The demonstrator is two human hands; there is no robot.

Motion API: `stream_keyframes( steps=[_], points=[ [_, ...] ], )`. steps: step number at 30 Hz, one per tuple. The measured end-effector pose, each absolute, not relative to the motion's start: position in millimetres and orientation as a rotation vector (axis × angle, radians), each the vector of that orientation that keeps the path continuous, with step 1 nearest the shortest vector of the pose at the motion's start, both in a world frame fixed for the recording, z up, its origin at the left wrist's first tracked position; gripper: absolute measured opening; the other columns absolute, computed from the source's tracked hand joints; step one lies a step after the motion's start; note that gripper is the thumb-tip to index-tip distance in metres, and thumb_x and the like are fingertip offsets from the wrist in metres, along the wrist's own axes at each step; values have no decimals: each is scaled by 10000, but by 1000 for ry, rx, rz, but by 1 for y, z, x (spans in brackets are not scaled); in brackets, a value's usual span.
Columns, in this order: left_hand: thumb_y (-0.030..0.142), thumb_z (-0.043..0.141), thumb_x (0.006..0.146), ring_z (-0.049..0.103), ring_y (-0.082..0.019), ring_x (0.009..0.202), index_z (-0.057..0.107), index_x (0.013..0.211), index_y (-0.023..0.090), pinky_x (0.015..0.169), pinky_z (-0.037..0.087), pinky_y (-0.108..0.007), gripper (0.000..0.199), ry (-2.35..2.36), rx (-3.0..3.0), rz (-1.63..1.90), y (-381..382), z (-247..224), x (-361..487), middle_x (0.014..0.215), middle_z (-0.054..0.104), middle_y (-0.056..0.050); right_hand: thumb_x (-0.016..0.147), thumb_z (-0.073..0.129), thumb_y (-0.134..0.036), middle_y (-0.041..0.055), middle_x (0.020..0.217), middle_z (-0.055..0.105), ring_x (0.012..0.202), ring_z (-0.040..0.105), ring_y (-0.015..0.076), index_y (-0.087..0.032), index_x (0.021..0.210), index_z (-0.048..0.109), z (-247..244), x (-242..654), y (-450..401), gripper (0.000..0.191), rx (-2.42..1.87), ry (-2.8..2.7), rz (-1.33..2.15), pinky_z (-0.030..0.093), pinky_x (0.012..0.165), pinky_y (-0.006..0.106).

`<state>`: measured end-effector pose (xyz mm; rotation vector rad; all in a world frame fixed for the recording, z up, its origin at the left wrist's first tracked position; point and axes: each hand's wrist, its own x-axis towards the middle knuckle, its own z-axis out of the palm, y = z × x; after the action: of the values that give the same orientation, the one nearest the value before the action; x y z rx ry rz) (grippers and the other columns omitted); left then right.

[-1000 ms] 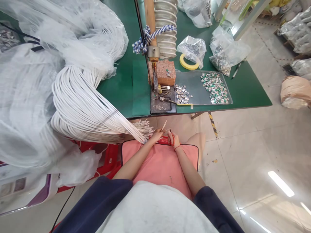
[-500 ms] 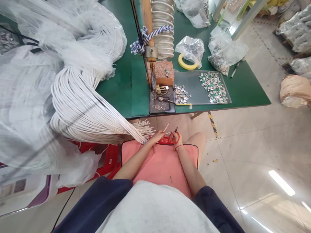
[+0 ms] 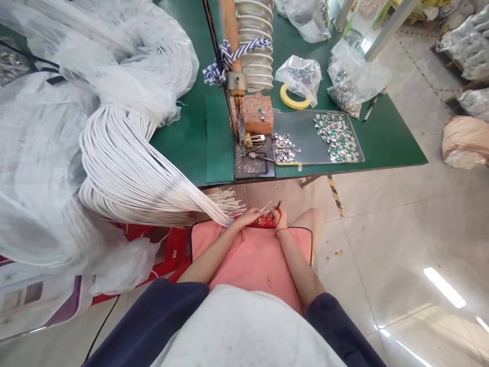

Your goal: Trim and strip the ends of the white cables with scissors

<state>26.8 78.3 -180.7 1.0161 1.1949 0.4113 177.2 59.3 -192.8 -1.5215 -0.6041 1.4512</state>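
Over my lap, my left hand [image 3: 250, 216] is closed on a thin white cable end [image 3: 265, 207] that points up and to the right. My right hand [image 3: 281, 219] grips red-handled scissors [image 3: 277, 213], their dark tips pointing up. Both hands are close together above the pink apron [image 3: 248, 255], near the table's front edge. Left of my left hand, a thick bundle of white cables [image 3: 141, 168] ends in loose tips. Whether the fingers of my right hand also touch the cable is too small to tell.
On the green table [image 3: 389, 137] are a tray [image 3: 305, 137] of small metal parts and green boards, a brick [image 3: 257, 114], yellow tape [image 3: 292, 101] and plastic bags [image 3: 301, 74]. A wooden pole [image 3: 230, 35] and ribbed hose [image 3: 255, 61] stand behind. Plastic-wrapped cables fill the left.
The white cable end in my left hand has tilted lower toward the right. My right hand and the scissors have turned slightly, with the red handles shifted a little right.
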Motion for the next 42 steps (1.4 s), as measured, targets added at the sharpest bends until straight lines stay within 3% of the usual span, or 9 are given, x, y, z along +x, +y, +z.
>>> stream_keyframes(
  steps=[4,9,15,21,31,42],
  points=[
    [435,709,710,392,-83,452,631,708,132,473,249,-228,313,1179,969,461,79,-175,27,492,460,64,772,678,-385,-99,396,455,345,447,97,-192,665,525,-193,177,57,268,-1533,-631,1408,376,391,225],
    [443,697,712,270,-64,363,624,718,137,436,153,-241,315,1204,901,511,80,-177,26,404,339,102,696,685,-467,-87,391,467,345,428,108,-212,698,531,-192,175,56,298,-1518,-605,1381,364,389,240],
    [390,644,842,399,-61,418,617,749,127,438,308,-205,281,1273,857,578,83,-183,28,520,474,74,741,538,-676,-104,388,340,323,372,94,-208,690,520,-190,178,64,470,-1467,-510,1524,324,359,235],
    [321,574,921,504,-68,519,606,845,118,491,446,-205,219,1364,797,627,86,-185,25,685,570,32,669,641,-689,-99,401,375,329,377,88,-195,721,556,-189,169,57,505,-1392,-551,1732,317,359,226],
    [319,571,923,579,-96,626,616,944,121,553,508,-234,204,1405,746,629,87,-180,23,817,623,-9,661,650,-704,-100,411,388,338,387,93,-193,748,581,-190,168,53,523,-1351,-670,1840,327,339,226],
    [323,573,921,584,-101,641,615,954,121,563,511,-241,210,1429,771,628,86,-176,24,830,624,-12,681,636,-705,-93,416,410,329,388,90,-200,717,573,-183,167,51,511,-1415,-783,1786,313,316,216]
  ],
)
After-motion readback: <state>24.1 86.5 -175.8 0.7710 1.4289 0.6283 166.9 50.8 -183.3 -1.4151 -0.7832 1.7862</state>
